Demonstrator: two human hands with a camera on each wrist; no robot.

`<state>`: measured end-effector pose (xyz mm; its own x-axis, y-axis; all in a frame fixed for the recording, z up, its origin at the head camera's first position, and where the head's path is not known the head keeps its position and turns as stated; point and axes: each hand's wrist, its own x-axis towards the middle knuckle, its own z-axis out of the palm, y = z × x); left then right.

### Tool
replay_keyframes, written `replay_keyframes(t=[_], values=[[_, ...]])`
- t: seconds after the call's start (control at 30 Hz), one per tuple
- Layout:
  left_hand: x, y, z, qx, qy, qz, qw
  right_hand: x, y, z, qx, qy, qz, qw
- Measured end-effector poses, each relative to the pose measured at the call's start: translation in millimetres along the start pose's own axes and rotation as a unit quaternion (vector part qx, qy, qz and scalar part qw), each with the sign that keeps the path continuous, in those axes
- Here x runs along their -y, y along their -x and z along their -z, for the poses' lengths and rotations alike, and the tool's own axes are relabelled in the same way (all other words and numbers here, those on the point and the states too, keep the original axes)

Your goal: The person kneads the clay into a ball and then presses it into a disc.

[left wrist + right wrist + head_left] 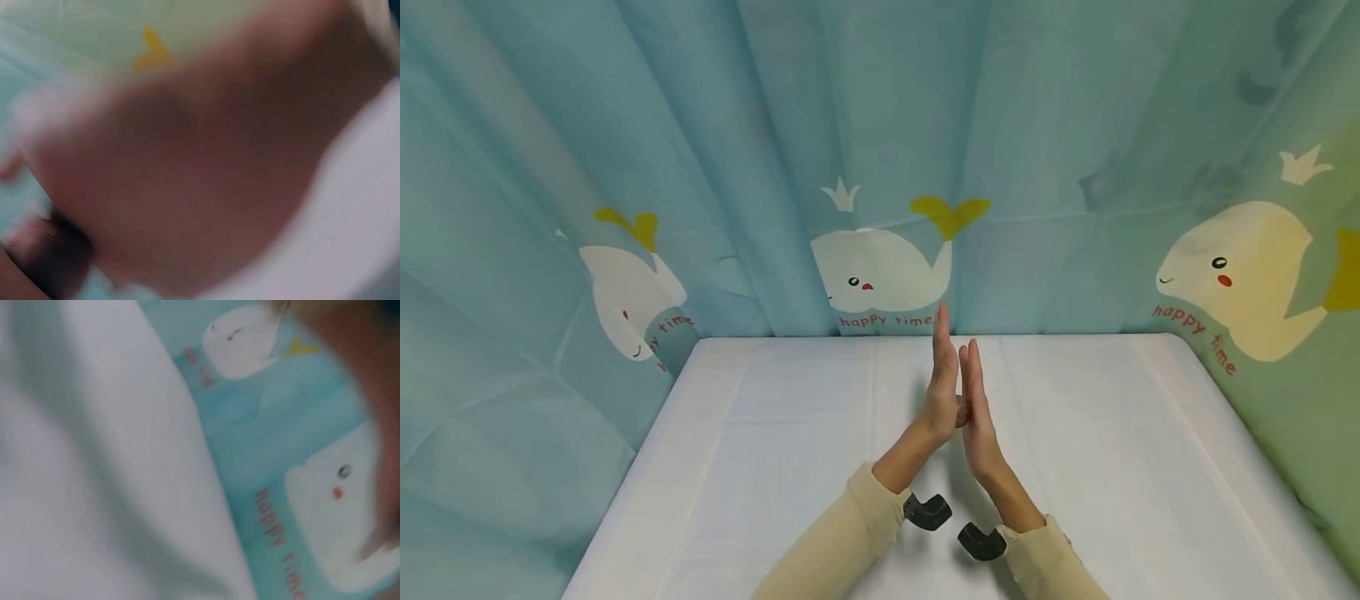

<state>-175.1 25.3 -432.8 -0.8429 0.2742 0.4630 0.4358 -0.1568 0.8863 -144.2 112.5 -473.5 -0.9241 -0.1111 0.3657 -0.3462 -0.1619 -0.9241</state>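
Above the middle of the white table, my left hand (pixel 942 392) and right hand (pixel 981 417) stand upright, palms facing each other. The fingers of both are straight and point toward the curtain, the left fingertips reaching farther. Low between the palms shows a small brownish rounded shape (pixel 962 411); I cannot tell whether it is a held thing or part of a hand. The left wrist view shows the left hand (pixel 169 181) large and blurred. In the right wrist view, only a blurred edge of the right hand (pixel 381 394) shows at the right.
A white-covered table (pixel 790 450) lies under the hands. Behind it and along both sides hangs a blue-green curtain (pixel 1037 167) with whale prints and "happy time" lettering. Pale sleeves (pixel 842 542) cover the forearms, and a black curved piece (pixel 928 512) juts inward at each cuff.
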Motion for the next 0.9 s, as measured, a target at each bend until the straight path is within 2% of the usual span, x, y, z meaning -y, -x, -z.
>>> replay_keyframes(t=[0.1, 0.2, 0.27, 0.33, 0.43, 0.53, 0.63, 0.7, 0.8, 0.9], values=[[10.3, 0.5, 3.4, -0.004, -0.026, 0.028, 0.9993, 9, 2, -5.3, -0.005, 0.000, 0.010, 1.000], [17.0, 9.5, -1.3, 0.003, -0.053, 0.051, 0.9973, 13, -8, 2.4, -0.014, 0.012, 0.019, 1.000], [15.1, 17.7, -7.0, 0.022, -0.071, 0.059, 0.9955, 10, -16, 11.9, -0.023, 0.013, 0.011, 1.000], [10.1, 23.2, -11.8, 0.041, -0.077, 0.053, 0.9948, 3, -21, 19.7, -0.032, 0.002, 0.001, 0.999], [1.5, 22.1, -12.4, 0.052, -0.079, 0.046, 0.9944, -7, -19, 21.2, -0.028, -0.016, -0.014, 0.999], [0.8, 11.4, -4.3, 0.030, -0.091, 0.047, 0.9943, -12, -10, 10.9, -0.010, -0.018, -0.012, 1.000], [10.6, 1.9, 6.7, -0.009, -0.105, 0.056, 0.9928, -7, -4, -1.0, 0.006, -0.004, 0.005, 1.000], [19.5, 3.1, 9.5, -0.023, -0.114, 0.064, 0.9911, 0, -6, -4.7, 0.007, 0.009, 0.021, 1.000], [28.2, 14.3, 4.3, -0.011, -0.082, 0.071, 0.9940, 10, -16, 0.3, -0.009, 0.025, 0.037, 0.999], [23.9, 24.6, -4.1, 0.009, -0.031, 0.063, 0.9975, 13, -30, 11.7, -0.023, 0.033, 0.026, 0.999]])
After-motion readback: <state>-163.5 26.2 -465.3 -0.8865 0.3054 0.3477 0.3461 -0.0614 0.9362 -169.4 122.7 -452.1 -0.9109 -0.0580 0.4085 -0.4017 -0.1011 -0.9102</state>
